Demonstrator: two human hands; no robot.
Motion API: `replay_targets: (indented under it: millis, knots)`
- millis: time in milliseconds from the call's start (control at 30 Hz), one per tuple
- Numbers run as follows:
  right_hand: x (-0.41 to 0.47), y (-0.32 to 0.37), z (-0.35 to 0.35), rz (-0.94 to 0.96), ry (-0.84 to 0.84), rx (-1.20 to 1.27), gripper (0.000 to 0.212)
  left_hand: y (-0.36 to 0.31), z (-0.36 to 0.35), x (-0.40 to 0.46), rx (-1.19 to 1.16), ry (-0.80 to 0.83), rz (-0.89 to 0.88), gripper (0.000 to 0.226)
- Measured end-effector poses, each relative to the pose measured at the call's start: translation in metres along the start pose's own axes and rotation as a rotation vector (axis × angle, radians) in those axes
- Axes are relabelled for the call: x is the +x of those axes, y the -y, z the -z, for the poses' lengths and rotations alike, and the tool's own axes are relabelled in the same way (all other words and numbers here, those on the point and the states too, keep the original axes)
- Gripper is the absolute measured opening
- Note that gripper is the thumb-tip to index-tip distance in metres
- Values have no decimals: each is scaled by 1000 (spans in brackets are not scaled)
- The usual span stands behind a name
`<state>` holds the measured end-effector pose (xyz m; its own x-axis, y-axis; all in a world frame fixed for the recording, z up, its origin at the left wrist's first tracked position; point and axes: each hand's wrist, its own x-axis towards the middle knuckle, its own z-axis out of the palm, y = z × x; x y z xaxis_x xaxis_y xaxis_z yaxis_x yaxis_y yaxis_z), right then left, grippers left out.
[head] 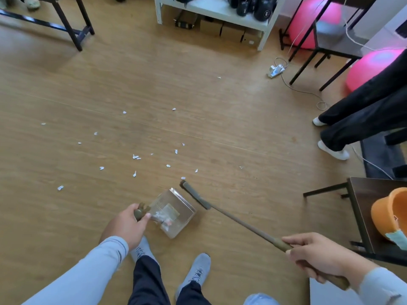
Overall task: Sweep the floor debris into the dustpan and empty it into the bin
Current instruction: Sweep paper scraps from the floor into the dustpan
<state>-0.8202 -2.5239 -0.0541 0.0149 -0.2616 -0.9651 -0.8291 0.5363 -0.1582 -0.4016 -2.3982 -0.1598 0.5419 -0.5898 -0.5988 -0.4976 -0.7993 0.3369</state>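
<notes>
A clear plastic dustpan point(176, 208) rests on the wooden floor in front of my feet, with some white scraps lying inside it. My left hand point(126, 225) grips its olive handle. My right hand point(317, 255) grips the long brown handle of a broom point(240, 225). The dark brush head point(195, 194) touches the floor beside the dustpan's right edge. Several white paper scraps point(136, 156) lie scattered over the floor beyond the dustpan, mostly to the left and centre.
A person in black trousers and white shoes point(333, 150) stands at the right. A dark table with an orange bin point(389, 213) on its side is at lower right. Pink balls, chairs, a power strip point(275, 70) with cable and a white shelf stand further back.
</notes>
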Motion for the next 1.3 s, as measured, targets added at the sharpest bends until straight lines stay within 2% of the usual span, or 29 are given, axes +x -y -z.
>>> replay_targets:
  millis: [200, 300, 367, 500, 667, 733, 833, 900, 967, 1100, 1167, 1300]
  knots:
    - [39, 28, 18, 54, -322, 151, 37, -14, -1, 21, 36, -25, -30, 35]
    - [87, 52, 31, 7, -434, 99, 18, -17, -3, 28, 53, -40, -32, 26]
    - [121, 62, 42, -32, -464, 30, 24, -14, -6, 30, 57, -56, -29, 22]
    - [161, 72, 41, -98, -417, -15, 21, -14, -12, 35, 62, -75, -43, 18]
    - [144, 59, -10, -103, -305, -249, 24, -22, -7, 41, 82, -60, -39, 16]
    - [124, 42, -20, -53, -264, -228, 31, -22, -3, 40, 74, -54, -34, 18]
    - [88, 27, -7, 6, -214, -115, 51, -21, -1, 35, 68, -41, -27, 19]
    - [65, 24, 11, 5, -222, -21, 53, -21, -2, 32, 71, -36, -30, 21]
    - [51, 33, 23, 25, -239, -37, 52, -22, -3, 33, 68, -39, -34, 25]
    - [75, 81, 22, 93, -310, -246, 53, -24, -3, 36, 62, -34, -32, 29]
    - [98, 111, 12, 116, -324, -337, 42, -24, -2, 37, 63, -44, -32, 29]
    - [115, 145, -23, 133, -242, -546, 31, -20, -1, 38, 59, -52, -31, 34]
